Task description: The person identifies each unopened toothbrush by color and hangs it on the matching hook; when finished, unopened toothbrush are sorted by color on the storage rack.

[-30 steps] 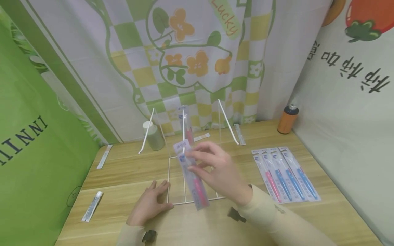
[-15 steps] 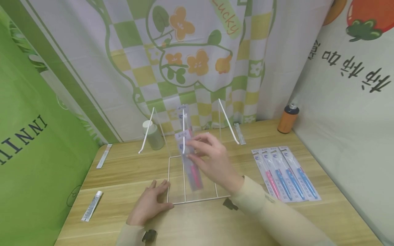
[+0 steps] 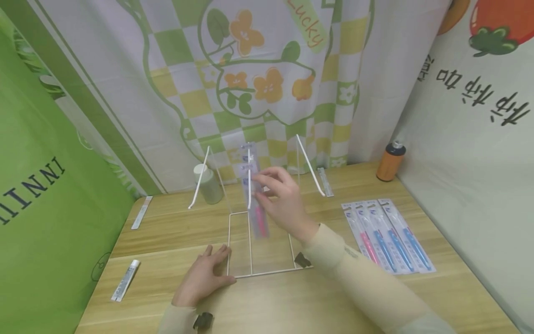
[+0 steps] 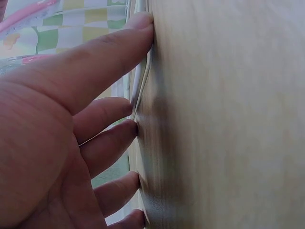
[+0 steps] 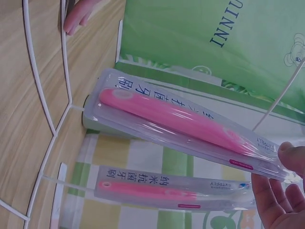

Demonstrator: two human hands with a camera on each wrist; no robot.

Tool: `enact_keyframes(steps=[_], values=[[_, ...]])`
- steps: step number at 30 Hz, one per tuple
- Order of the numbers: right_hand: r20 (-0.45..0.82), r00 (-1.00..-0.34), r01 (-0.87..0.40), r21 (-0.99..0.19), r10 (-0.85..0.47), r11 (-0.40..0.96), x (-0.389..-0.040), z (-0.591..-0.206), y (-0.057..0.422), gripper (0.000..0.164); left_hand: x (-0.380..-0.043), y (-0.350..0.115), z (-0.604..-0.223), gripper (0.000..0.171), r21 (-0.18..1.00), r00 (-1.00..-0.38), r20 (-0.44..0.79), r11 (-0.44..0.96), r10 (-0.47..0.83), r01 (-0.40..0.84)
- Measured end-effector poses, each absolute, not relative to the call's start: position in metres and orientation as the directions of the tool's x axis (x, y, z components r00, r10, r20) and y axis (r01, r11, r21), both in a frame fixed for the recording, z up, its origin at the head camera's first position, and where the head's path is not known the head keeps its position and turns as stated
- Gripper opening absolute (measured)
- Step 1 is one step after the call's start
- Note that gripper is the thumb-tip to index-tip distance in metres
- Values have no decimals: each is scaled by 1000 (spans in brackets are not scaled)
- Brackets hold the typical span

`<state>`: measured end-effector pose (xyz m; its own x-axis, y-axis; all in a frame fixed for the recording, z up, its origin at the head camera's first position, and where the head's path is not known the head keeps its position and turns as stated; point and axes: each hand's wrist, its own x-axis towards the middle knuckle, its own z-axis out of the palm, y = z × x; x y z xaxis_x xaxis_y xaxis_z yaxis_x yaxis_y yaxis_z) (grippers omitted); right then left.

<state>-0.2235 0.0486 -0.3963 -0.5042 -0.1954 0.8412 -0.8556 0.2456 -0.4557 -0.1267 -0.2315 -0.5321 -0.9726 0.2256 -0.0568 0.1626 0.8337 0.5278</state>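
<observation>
My right hand [image 3: 285, 197] pinches the upper part of a packaged pink toothbrush [image 5: 176, 121] between thumb and fingers. The pack's top is at the middle prong of a white wire rack [image 3: 271, 272], and its handle end hangs down. Farther back on that prong hangs another packaged pink toothbrush [image 5: 143, 187]. My left hand [image 3: 204, 278] rests at the left front corner of the rack's base. Its thumb [image 4: 105, 59] touches the wire, and the other fingers are spread on the tabletop.
To the right lie several packaged toothbrushes [image 3: 394, 246], pink and blue. A toothpaste tube [image 3: 125, 280] is at the left. An orange bottle [image 3: 390, 161] stands at the back right, and a pale green bottle [image 3: 210, 188] behind the rack. The rack's side prongs stick out toward me.
My right hand has moved the toothbrush pack back and up along the middle prong, toward the pack hanging behind it. My left hand has stayed in place.
</observation>
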Motion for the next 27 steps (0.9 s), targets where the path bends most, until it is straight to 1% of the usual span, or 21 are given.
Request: enact_keyframes(steps=[6, 13, 20, 23, 27], values=[[842, -515, -847, -471, -159, 247, -235, -397, 44, 42, -126, -231, -532, 87, 531, -972, -55, 831, 228, 165], [840, -523, -835, -472, -145, 282, -248, -398, 41, 40, -127, -232, -531, 88, 529, -969, -52, 830, 240, 177], [853, -509, -843, -467, -114, 268, -259, -399, 37, 41, -126, -232, -530, 87, 527, -970, -56, 832, 236, 172], [845, -524, -831, -479, -106, 285, -263, -400, 36, 41, -126, -231, -530, 87, 526, -970, -57, 833, 235, 171], [819, -563, -804, -513, -110, 300, -267, -400, 34, 40, -126, -232, -531, 87, 524, -970, -55, 834, 236, 173]])
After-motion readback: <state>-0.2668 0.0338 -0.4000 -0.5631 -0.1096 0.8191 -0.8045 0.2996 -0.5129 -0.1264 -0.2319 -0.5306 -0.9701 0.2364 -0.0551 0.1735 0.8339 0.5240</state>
